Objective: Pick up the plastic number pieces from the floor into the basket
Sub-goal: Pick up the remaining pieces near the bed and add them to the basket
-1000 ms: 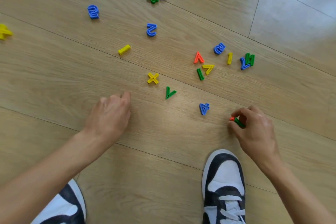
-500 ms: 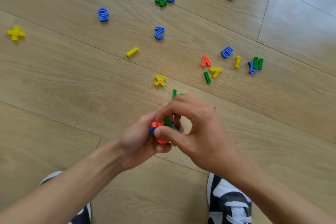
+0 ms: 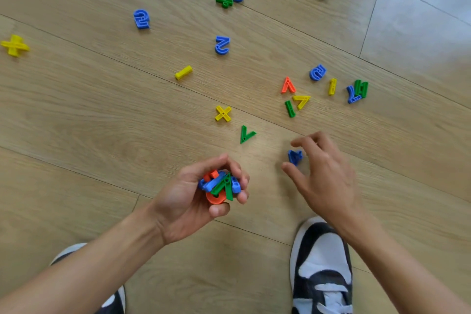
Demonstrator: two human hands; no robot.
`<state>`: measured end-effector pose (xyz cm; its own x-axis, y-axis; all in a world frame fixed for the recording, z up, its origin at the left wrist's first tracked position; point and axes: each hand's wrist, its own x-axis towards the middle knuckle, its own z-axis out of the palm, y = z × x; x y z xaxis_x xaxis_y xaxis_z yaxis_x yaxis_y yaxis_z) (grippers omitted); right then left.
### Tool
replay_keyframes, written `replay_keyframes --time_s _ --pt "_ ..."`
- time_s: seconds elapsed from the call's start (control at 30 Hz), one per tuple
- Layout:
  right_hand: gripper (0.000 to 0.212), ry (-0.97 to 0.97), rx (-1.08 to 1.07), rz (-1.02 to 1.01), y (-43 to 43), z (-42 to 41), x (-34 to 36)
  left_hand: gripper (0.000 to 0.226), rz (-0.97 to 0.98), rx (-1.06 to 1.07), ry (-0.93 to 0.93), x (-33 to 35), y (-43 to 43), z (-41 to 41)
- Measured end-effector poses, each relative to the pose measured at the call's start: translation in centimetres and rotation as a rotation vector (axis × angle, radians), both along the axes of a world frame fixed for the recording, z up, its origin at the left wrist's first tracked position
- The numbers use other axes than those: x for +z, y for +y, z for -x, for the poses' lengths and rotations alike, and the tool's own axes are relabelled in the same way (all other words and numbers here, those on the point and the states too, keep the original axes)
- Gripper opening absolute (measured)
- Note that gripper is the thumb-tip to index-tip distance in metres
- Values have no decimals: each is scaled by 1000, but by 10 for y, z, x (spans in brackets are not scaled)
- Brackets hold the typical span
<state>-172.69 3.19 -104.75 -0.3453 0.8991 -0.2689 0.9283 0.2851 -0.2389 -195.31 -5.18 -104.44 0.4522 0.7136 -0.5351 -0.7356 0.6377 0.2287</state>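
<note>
Left hand cupped round a bunch of blue, green and orange plastic number pieces, right hand fingers spread over a blue plastic 4 on the near wooden floor

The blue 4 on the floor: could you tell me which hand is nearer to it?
Right. The right hand curls open around the blue 4; the left hand holds collected pieces farther left.

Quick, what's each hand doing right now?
Left hand: closed around a handful of plastic number pieces.
Right hand: open, empty, fingers spread over the blue 4 on the floor.
</note>
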Motion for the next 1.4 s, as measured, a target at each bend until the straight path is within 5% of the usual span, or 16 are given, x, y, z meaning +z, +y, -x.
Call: replay_keyframes --time_s 0.2,0.33,0.47,0.57,1.0,1.23,1.4 --pt "17 105 9 6 -2 -1 -13 24 49 36 11 -6 -6 4" --pt "30 316 165 33 9 28 -3 19 91 83 109 -11 -7 7" --pt "44 229 399 35 32 69 -5 16 117 77 209 -12 -8 13" --pt "31 124 486 50 39 84 -11 16 122 69 243 -11 -10 17" --pt "9 135 484 -26 39 78 -16 17 161 72 290 -13 -14 22" --pt "19 380 397 -25 68 89 -2 19 174 103 296 -11 -11 27" --pt "22 212 453 5 69 101 -12 19 157 98 324 -9 -12 27"
